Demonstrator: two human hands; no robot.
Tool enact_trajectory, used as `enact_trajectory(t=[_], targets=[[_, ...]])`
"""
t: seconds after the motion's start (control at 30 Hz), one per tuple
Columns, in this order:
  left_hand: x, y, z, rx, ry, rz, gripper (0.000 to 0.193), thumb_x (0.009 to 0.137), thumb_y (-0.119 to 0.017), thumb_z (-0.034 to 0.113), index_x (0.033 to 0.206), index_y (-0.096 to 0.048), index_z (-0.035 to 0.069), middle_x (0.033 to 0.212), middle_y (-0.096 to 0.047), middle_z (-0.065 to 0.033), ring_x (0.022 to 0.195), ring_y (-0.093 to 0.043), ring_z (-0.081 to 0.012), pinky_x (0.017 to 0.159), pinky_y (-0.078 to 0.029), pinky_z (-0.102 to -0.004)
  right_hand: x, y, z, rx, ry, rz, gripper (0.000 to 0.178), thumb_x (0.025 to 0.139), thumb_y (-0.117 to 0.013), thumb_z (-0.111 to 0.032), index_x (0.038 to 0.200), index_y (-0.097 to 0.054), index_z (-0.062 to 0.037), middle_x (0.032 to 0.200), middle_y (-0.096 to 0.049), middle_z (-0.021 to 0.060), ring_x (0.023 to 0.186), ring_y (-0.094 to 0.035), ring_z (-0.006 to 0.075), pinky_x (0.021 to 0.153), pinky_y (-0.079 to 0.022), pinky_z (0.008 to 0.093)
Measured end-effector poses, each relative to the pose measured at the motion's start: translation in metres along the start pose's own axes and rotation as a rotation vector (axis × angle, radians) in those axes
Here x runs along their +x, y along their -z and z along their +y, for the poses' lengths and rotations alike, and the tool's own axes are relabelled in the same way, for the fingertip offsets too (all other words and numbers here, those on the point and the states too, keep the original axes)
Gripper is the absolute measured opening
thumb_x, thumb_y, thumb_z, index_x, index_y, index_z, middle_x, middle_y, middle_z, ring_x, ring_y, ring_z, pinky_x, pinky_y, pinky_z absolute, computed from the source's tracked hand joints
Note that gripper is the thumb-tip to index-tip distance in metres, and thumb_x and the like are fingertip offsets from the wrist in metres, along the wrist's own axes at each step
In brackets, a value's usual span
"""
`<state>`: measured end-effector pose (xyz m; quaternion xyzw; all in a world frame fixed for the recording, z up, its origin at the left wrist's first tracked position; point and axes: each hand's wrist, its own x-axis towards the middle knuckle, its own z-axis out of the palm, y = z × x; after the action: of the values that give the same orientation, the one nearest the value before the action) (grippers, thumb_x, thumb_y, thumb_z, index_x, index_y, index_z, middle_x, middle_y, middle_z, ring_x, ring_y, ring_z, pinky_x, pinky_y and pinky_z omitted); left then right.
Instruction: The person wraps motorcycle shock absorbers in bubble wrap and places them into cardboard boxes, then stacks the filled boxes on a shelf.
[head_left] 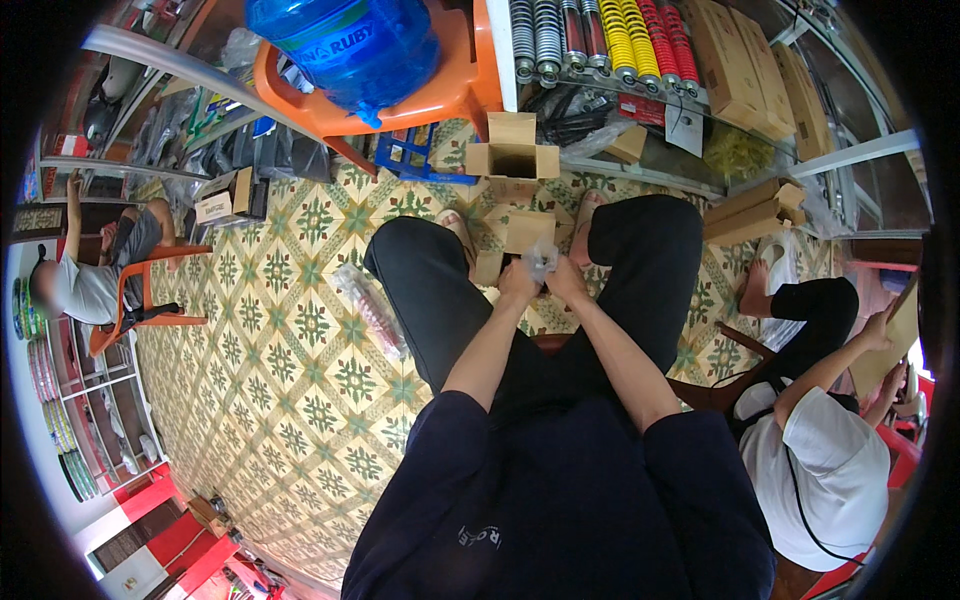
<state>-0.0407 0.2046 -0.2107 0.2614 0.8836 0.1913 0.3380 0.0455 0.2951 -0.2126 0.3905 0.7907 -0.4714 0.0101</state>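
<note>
Between my knees, my left hand and my right hand are close together, fingers closed on a clear plastic bag. What is inside the bag is too small to make out. Just behind and below my hands is an open cardboard box with its flaps spread; my hands hide much of it. A second open cardboard box stands on the tiles farther off, beyond my feet. To the left of my leg, a long plastic-wrapped thing with red parts lies on the floor.
An orange chair ahead bears a blue water jug. Spring shock absorbers and cartons fill the shelf ahead right. A co-worker sits close on my right, holding cardboard. Another person sits far left.
</note>
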Motion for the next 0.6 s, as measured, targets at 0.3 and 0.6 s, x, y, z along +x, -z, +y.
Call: enact_trajectory(t=[0.3, 0.6], targets=[[-0.014, 0.027, 0.023, 0.169, -0.237, 0.193, 0.02, 0.07, -0.062, 0.005, 0.089, -0.066, -0.002, 0.091, -0.065, -0.0227, 0.083, -0.064, -0.0406, 0.075, -0.052, -0.0484, 0.009, 0.003, 0.016, -0.036, -0.046, 0.029, 0.027, 0.079, -0.057, -0.013, 0.102, -0.061, 0.0009, 0.091, -0.065, 0.0253, 0.09, -0.061, 0.043, 0.077, -0.047, 0.046], [-0.023, 0.051, 0.01, 0.338, -0.098, 0.209, 0.015, 0.069, -0.066, 0.007, 0.084, -0.067, 0.002, 0.086, -0.066, -0.0184, 0.08, -0.067, -0.0338, 0.071, -0.053, -0.0431, -0.005, 0.007, -0.012, -0.116, -0.06, -0.09, 0.033, 0.082, -0.06, -0.016, 0.112, -0.057, -0.0007, 0.097, -0.064, 0.0253, 0.096, -0.06, 0.0421, 0.081, -0.047, 0.0464]])
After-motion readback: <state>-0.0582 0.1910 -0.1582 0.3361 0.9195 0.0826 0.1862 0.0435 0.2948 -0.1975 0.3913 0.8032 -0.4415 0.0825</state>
